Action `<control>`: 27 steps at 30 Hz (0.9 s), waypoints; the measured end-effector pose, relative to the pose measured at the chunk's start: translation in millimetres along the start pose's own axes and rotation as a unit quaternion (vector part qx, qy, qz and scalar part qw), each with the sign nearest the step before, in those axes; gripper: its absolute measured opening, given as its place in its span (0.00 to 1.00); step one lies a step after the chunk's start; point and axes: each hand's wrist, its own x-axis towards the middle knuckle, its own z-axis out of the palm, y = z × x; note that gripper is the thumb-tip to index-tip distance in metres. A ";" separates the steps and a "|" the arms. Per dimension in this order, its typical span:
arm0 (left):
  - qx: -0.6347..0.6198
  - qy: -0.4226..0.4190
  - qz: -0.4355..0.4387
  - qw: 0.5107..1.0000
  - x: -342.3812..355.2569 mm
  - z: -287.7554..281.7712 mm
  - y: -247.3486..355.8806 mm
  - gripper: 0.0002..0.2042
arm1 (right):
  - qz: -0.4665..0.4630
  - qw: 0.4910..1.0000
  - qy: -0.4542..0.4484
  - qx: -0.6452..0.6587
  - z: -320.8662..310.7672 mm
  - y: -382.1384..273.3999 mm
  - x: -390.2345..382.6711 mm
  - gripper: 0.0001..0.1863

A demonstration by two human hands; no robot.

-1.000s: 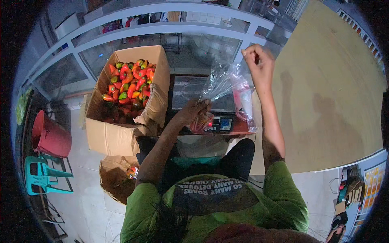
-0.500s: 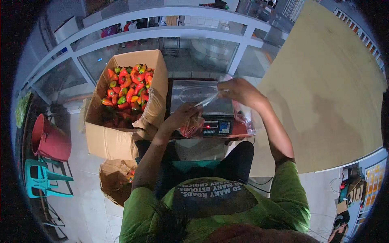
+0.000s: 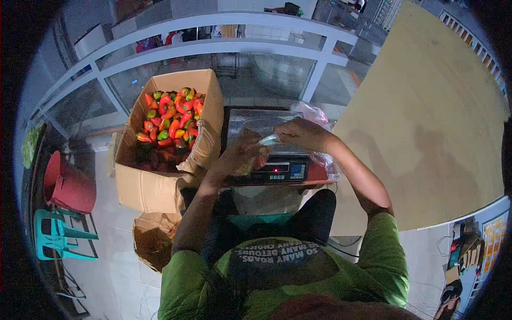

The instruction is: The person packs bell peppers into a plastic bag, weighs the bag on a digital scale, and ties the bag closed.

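Between my hands is a clear plastic bag (image 3: pixel 269 140), its upper part twisted into a narrow strip. Reddish contents show through the part hanging by my left hand (image 3: pixel 239 153), whose fingers are closed on the bag. My right hand (image 3: pixel 303 134) pinches the other end of the strip. Both hands are above a digital weighing scale (image 3: pixel 277 169) with a flat metal plate, a small red light and a keypad. To the left, a tall cardboard box (image 3: pixel 152 186) holds many red, orange and green peppers (image 3: pixel 173 114).
Thin pinkish plastic bags (image 3: pixel 320 114) lie at the scale's right side. A large tan board (image 3: pixel 426 117) fills the right. A smaller cardboard box (image 3: pixel 146 240) stands below the tall one. Farther left are a red bin (image 3: pixel 69 184) and a teal plastic chair (image 3: pixel 56 234). Beyond runs a railing (image 3: pixel 213 45).
My right hand has come lower and closer to my left, so the bag's strip between them is shorter. My left hand has risen slightly. The whole view has shifted a little.
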 end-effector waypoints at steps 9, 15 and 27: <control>0.028 -0.025 -0.082 0.996 -5.5 3.7 17.4 0.07 | -0.063 0.998 0.006 0.011 -3.5 -10.9 -13.2 0.10; 0.090 0.023 -0.060 0.994 0.2 3.7 15.7 0.08 | -0.069 0.993 0.073 -0.059 -5.1 -21.5 -8.7 0.10; 0.058 0.030 -0.134 0.989 27.9 -32.0 24.2 0.03 | 0.050 0.993 0.068 -0.086 -14.9 -19.8 -19.7 0.07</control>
